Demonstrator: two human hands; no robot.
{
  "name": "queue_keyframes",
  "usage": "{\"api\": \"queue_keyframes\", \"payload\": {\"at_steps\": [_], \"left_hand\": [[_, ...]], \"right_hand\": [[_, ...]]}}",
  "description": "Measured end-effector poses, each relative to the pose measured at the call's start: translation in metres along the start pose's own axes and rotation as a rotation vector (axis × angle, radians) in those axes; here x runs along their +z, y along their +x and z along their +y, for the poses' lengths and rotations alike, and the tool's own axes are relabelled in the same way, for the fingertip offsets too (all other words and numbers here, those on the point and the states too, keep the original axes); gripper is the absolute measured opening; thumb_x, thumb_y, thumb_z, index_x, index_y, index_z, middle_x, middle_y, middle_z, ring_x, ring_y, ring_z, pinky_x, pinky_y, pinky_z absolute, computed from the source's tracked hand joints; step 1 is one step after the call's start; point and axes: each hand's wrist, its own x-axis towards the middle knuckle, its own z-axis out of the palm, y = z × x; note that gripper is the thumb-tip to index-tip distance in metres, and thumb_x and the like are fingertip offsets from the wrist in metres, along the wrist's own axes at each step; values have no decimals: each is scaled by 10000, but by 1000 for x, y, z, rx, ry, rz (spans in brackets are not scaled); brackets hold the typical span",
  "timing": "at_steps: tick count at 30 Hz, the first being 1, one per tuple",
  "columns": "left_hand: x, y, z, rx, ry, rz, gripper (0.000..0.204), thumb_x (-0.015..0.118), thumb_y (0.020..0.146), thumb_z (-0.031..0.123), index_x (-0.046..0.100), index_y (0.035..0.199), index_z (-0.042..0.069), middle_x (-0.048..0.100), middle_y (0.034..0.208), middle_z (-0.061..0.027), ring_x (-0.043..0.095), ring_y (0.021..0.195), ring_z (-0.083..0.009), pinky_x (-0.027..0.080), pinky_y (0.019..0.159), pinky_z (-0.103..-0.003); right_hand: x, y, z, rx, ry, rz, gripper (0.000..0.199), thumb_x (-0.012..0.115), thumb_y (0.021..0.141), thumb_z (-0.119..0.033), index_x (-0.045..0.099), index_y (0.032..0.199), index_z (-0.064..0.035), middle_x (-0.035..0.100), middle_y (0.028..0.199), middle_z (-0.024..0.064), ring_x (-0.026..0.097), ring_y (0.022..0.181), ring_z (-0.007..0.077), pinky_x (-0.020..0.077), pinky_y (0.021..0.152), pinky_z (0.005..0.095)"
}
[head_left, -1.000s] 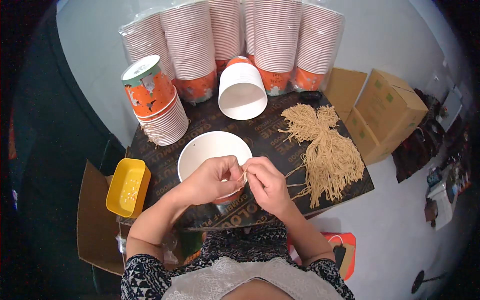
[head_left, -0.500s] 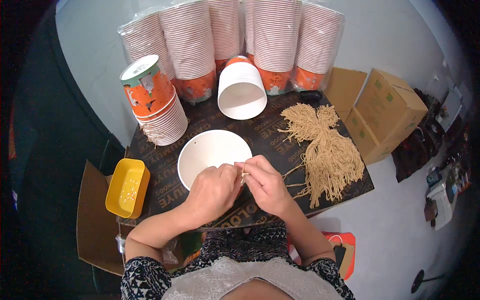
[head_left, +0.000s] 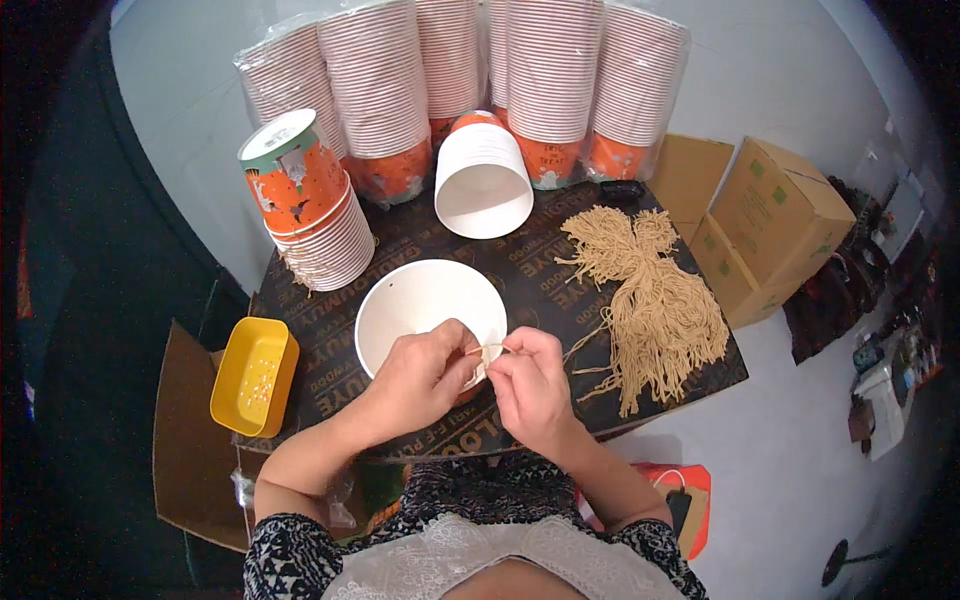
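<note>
A white-lined paper bucket stands mouth up at the table's near middle, with a small hole showing near its far left rim. At its near right rim, my left hand and my right hand pinch a thin tan cord between thumbs and fingertips. The cord spans the short gap between the two hands. My fingers hide most of the cord and that part of the rim. To the right of my right hand lies a large bundle of tan cords, a few strands trailing toward the hand.
Left of the bucket are a yellow tub holding small pale bits and an upside-down stack of orange buckets. A white-lined stack lies on its side behind. Plastic-wrapped bucket stacks line the wall. Cardboard boxes stand at right.
My hands have drawn slightly apart, the right one shifting a little right and down. A short length of cord now shows between them. The bucket has barely moved.
</note>
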Motion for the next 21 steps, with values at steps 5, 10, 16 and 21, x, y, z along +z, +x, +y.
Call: {"api": "queue_keyframes", "payload": {"at_steps": [5,10,16,21], "left_hand": [[-1,4,-8,-9,-2,41,80,615,879,40,577,886,-30,653,693,-182,690,662,-314,521,588,-378],[-1,8,-11,-100,14,41,66,606,861,29,593,858,-35,660,717,-193,693,685,-323,520,602,-394],[1,10,-11,7,114,100,67,622,847,40,604,859,-24,654,729,-204,660,690,-388,519,612,-421],[2,4,-8,408,330,174,150,696,759,18,588,863,27,611,741,-142,634,754,-326,506,839,-459]], "right_hand": [[-1,-20,0,-30,35,-59,222,677,767,108,606,961,26,458,1131,163,558,883,247,487,758,308],[-3,-25,4,-112,13,-141,239,656,749,133,599,966,50,442,1153,175,560,878,247,492,766,301],[-5,-10,1,-80,65,-48,203,649,793,101,584,971,26,569,1023,166,612,799,252,503,659,315],[8,-15,0,138,200,102,88,602,878,68,562,909,-4,585,708,45,570,607,157,458,564,270]]}}
